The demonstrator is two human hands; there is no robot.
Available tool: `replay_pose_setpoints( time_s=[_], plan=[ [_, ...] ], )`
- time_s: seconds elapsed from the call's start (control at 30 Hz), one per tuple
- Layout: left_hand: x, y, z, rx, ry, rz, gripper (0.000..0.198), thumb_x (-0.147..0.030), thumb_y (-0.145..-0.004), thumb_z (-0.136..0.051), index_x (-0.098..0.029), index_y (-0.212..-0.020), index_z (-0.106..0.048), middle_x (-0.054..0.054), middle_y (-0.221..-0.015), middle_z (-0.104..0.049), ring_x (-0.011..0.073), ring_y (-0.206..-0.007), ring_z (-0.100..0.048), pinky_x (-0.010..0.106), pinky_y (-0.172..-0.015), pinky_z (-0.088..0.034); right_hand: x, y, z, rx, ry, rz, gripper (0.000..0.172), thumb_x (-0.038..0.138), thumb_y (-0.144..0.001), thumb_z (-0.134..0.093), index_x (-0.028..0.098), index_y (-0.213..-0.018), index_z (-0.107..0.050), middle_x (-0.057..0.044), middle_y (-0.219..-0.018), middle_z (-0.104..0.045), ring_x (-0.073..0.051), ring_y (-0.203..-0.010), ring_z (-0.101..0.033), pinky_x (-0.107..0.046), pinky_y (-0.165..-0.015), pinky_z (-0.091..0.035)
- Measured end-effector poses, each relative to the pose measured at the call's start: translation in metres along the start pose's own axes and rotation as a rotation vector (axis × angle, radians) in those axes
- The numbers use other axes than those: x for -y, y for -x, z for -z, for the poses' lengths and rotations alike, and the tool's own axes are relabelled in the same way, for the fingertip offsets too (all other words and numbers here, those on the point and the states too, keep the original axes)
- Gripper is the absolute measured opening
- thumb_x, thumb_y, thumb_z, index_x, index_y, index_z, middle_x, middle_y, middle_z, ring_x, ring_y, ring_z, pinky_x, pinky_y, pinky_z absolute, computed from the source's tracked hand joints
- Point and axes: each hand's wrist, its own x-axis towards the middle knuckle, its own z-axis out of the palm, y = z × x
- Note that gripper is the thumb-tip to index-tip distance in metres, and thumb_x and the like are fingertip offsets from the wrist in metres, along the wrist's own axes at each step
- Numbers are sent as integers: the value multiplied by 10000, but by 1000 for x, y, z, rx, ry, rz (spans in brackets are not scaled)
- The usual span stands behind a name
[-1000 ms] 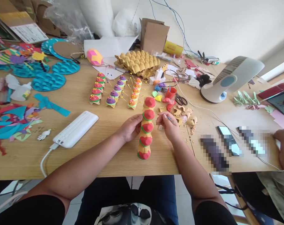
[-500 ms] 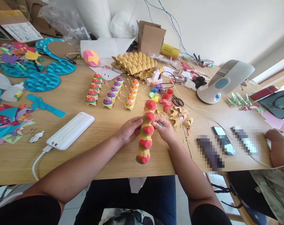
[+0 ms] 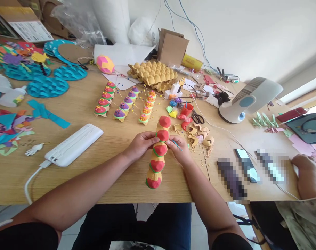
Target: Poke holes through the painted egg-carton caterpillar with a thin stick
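A strip of egg-carton cups (image 3: 160, 150), its domes capped red with green edging, is held up over the table's front. My left hand (image 3: 140, 145) pinches its left side near the second dome from the far end. On the opposite side, my right hand (image 3: 179, 148) grips the strip with thumb and fingertips, and a thin blue stick (image 3: 177, 145) lies in that same hand. Behind stand three decorated carton strips: a red one (image 3: 104, 101), a purple one (image 3: 126, 103) and an orange one (image 3: 148, 107), with pins sticking out.
Carton scraps (image 3: 199, 133), black scissors (image 3: 197, 117) and a red cup (image 3: 187, 109) lie beyond my right hand. A white power bank (image 3: 74, 144) rests to the left. A white fan (image 3: 249, 99) and phones (image 3: 246, 165) are at right, near another person's hand (image 3: 306, 173).
Both hands and the red strip have shifted slightly left and toward me in the view. The camera view has also moved a little. The grip looks the same.
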Motion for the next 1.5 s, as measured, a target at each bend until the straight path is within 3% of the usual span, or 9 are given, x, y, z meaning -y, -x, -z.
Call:
replay_pose_setpoints(
  time_s=[0.17, 0.6, 0.83, 1.07, 1.33, 1.5],
  plan=[
    [1, -1, 0, 98, 141, 49, 424, -510, -776, -840, -136, -971, -796, 90, -896, -772, 185, -792, -714, 288, -741, -573, -1, 0, 0, -20, -15, -12, 337, 537, -770, -818, 218, -836, -733, 37, -659, -624, -105, -595, -531, -254, -603, -473],
    [0, 4, -2, 87, 271, 118, 294, -426, -760, -877, -169, -867, -783, 48, -791, -755, 146, -654, -679, 250, -632, -562, -10, 4, -4, 34, -285, -77, 354, 529, -751, -852, 249, -948, -760, 20, -833, -724, -122, -747, -642, -267, -755, -543],
    [-1, 6, -2, 92, 273, 136, 287, -418, -751, -885, -178, -874, -786, 44, -794, -754, 147, -666, -685, 246, -638, -566, -8, 1, -12, -12, -426, -102, 362, 570, -775, -820, 230, -862, -732, 5, -755, -688, -142, -718, -633, -287, -711, -551],
    [-2, 5, 0, 109, 253, 144, 316, -441, -757, -877, -166, -877, -779, 49, -802, -750, 140, -672, -674, 243, -648, -551, -4, 2, -15, -3, -510, -163, 328, 492, -744, -872, 223, -812, -698, 14, -772, -712, -125, -710, -640, -256, -701, -548],
    [-1, 2, 1, 138, 242, 147, 270, -500, -870, -745, -233, -899, -756, 59, -858, -768, 204, -747, -702, 305, -686, -516, -7, 2, -14, -10, -511, -205, 337, 480, -751, -870, 221, -806, -661, 13, -799, -723, -126, -721, -652, -251, -671, -527],
    [2, 0, 1, 134, 261, 161, 245, -474, -847, -782, -234, -850, -733, 49, -833, -754, 191, -715, -688, 288, -641, -514, -7, 3, -11, -5, -495, -204, 338, 483, -756, -867, 219, -809, -663, 19, -800, -731, -121, -720, -656, -256, -705, -536]
  ],
)
